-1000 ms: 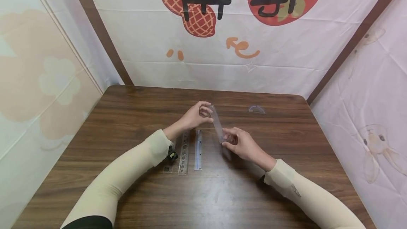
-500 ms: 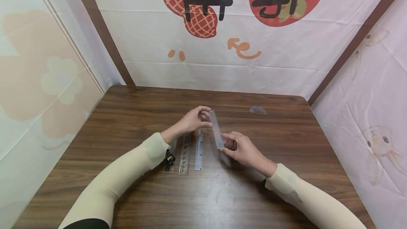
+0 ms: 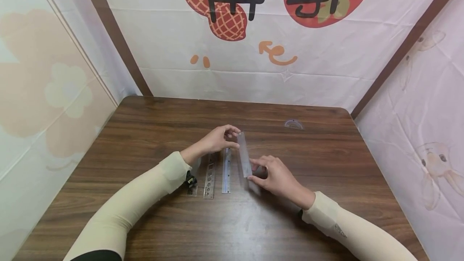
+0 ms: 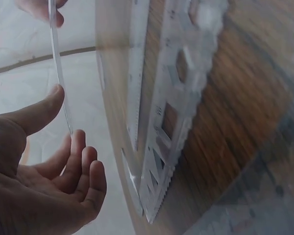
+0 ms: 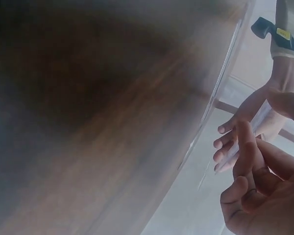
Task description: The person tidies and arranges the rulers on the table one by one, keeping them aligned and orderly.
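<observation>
A clear plastic ruler (image 3: 244, 156) is held between both hands, tilted over the table in the head view. The left hand (image 3: 218, 138) pinches its far end between thumb and fingertips. Lower and to the right, the right hand (image 3: 277, 175) pinches the near end. Seen from the left wrist, the ruler (image 4: 59, 63) is edge-on. A clear ruler with a blue stripe (image 3: 226, 172) lies just left of it. Beside that is a clear stencil ruler (image 3: 209, 180) with cut-out shapes. Another clear piece (image 3: 192, 191) lies further left, mostly hidden under the left wrist.
A small clear protractor (image 3: 294, 124) lies at the back right of the brown wooden table (image 3: 174, 228). Printed cloth walls (image 3: 159, 43) stand behind the table and on both sides.
Both hands have brought the held ruler nearer to the person and slightly left, toward the blue-striped ruler. It also stands less slanted in the head view. The pieces on the table have not moved.
</observation>
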### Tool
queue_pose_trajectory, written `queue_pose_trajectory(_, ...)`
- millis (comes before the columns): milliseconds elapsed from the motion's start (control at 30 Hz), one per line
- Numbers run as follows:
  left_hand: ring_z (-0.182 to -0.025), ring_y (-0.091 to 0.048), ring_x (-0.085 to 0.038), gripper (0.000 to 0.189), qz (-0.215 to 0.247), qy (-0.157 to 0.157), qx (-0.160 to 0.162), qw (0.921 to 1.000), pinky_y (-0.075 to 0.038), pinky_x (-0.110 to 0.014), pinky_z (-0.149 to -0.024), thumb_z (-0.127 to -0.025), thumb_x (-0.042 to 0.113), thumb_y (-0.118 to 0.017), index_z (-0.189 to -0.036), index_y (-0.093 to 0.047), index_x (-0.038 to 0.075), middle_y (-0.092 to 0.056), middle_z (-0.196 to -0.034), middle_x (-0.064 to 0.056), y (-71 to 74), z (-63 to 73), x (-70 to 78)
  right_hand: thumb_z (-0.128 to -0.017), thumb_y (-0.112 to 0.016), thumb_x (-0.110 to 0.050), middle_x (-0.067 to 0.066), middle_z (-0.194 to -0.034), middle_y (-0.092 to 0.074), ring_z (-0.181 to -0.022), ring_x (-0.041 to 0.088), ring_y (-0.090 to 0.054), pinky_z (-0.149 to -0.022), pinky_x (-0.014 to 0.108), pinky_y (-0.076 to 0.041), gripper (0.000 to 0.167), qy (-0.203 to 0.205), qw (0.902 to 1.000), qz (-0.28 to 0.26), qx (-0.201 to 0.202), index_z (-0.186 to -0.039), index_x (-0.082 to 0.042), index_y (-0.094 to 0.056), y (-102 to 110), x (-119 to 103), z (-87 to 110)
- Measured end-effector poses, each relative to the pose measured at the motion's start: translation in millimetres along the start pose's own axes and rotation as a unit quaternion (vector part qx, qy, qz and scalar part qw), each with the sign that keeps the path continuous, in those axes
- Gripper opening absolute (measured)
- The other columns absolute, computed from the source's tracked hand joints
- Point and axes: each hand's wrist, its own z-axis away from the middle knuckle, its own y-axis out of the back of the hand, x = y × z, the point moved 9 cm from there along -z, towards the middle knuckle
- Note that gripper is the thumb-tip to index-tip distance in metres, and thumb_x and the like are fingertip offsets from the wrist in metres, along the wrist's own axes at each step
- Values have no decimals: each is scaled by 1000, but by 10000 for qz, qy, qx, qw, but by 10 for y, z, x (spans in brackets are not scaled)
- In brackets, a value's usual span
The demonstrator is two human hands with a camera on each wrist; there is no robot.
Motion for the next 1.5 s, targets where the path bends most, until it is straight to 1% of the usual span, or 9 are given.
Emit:
queue_pose_trajectory(200,-123,-62,-30,53,-294,-55,-138,9995,-50,-46,-108,-98,22,-83,-144,-63,4,-69,-134,-14,-48,-8,-23,-91,-90,-30,-8,-95,-73,-90,15,-66,-92,48,-53,46,55,9997,219,26,-128,-4,-78,-16,-41,34)
queue_pose_trajectory(500,-123,-63,-30,55,-290,-136,-305,9990,-51,-45,-108,-98,23,-82,-145,-62,3,-68,-136,-14,-113,2,-5,-89,-91,-34,-8,-94,-74,-92,15,-66,-93,46,-52,48,-119,9993,359,-29,-126,-6,-79,-30,-42,63)
queue_pose_trajectory(633,-129,-62,-32,55,-452,-232,-378,9980,-49,-48,-112,-97,23,-84,-144,-63,3,-67,-140,-14,-119,15,3,-88,-91,-37,-8,-94,-75,-93,15,-67,-91,45,-51,49,-161,9991,385,-93,-125,-7,-79,-50,-60,75)
queue_pose_trajectory(700,-130,-61,-33,55,-608,-277,-364,9971,-45,-50,-115,-96,25,-85,-142,-65,4,-67,-140,-13,-112,18,7,-88,-91,-37,-8,-94,-75,-93,15,-66,-90,44,-51,48,-140,9990,424,-92,-125,-7,-80,-64,-64,79)
queue_pose_trajectory(900,-130,-59,-31,54,-1120,-342,-403,9923,-31,-54,-122,-96,31,-85,-141,-67,7,-68,-136,-9,-116,22,12,-88,-91,-38,-7,-99,-76,-90,15,-64,-89,42,-51,50,-263,9988,370,-166,-125,-8,-78,-106,-35,85)
queue_pose_trajectory(1033,-130,-55,-31,53,-1468,-378,-569,9868,-32,-55,-118,-96,35,-84,-140,-68,9,-68,-136,-8,-147,27,14,-88,-92,-36,0,-108,-77,-92,18,-67,-86,42,-55,51,-432,9984,148,-332,-125,-6,-76,-146,-18,88)
queue_pose_trajectory(1167,-132,-50,-33,53,-1760,-392,-736,9808,-32,-58,-114,-96,37,-84,-140,-69,10,-66,-141,-8,-183,30,15,-88,-91,-36,6,-119,-76,-104,22,-71,-91,43,-58,51,-570,9972,44,-492,-124,-5,-75,-198,-16,95)
queue_pose_trajectory(1333,-137,-49,-35,53,-1910,-364,-906,9767,-33,-59,-113,-97,37,-83,-141,-69,11,-63,-146,-10,-224,22,-20,-87,-92,-34,8,-117,-76,-108,25,-71,-95,46,-58,51,-523,9972,7,-540,-124,-3,-75,-243,-37,95)
queue_pose_trajectory(1500,-139,-47,-36,52,-1919,-401,-968,9758,-32,-61,-114,-97,37,-83,-140,-69,13,-59,-150,-11,-242,12,-37,-87,-92,-35,8,-120,-76,-115,26,-70,-100,47,-56,51,-432,9975,162,-534,-123,-4,-76,-251,-45,86)
